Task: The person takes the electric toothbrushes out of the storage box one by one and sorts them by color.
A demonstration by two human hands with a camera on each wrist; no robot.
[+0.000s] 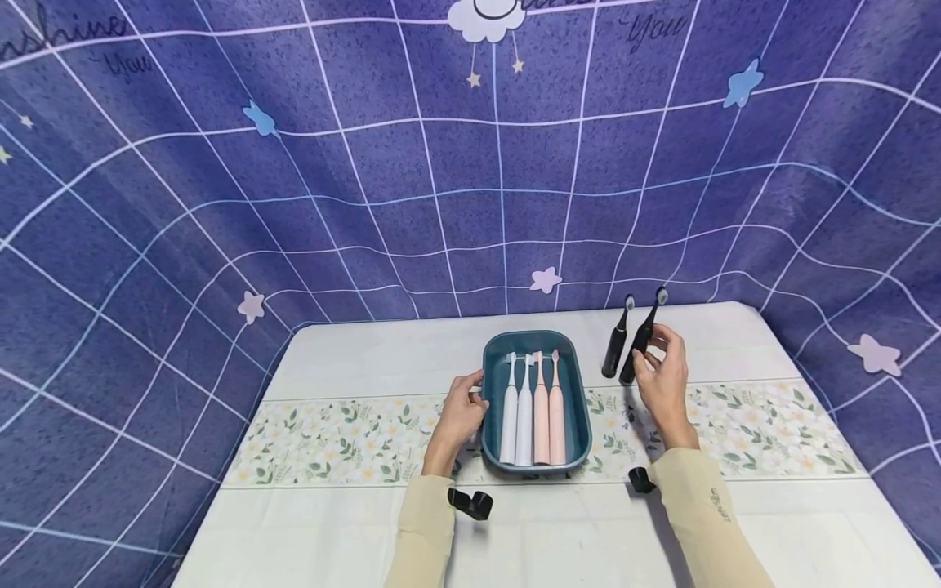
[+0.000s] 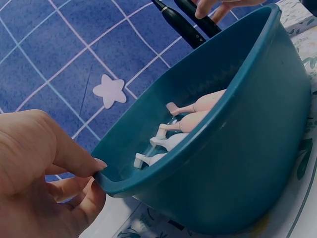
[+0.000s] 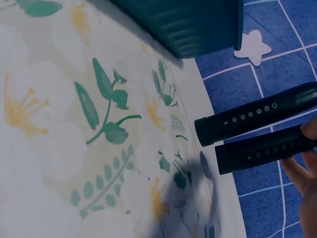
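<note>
A teal plastic bin [image 1: 585,408] stands on the table with two white electric toothbrushes [image 1: 509,420] and two pink electric toothbrushes [image 1: 556,420] lying side by side, heads toward the far end. My left hand [image 1: 459,412] pinches the bin's rim at its left side; the left wrist view shows fingertips on both sides of the rim [image 2: 114,187]. To the right of the bin, my right hand [image 1: 664,392] holds a black electric toothbrush [image 1: 636,351] by its handle, head upward. Just left of it is a second black electric toothbrush [image 1: 616,347], apart from the fingers.
The white table has a floral band [image 1: 331,441] across its middle. A blue-purple gridded curtain [image 1: 412,220] with stars hangs behind and at both sides. Dark wrist cameras [image 1: 481,505] sit at both sleeves.
</note>
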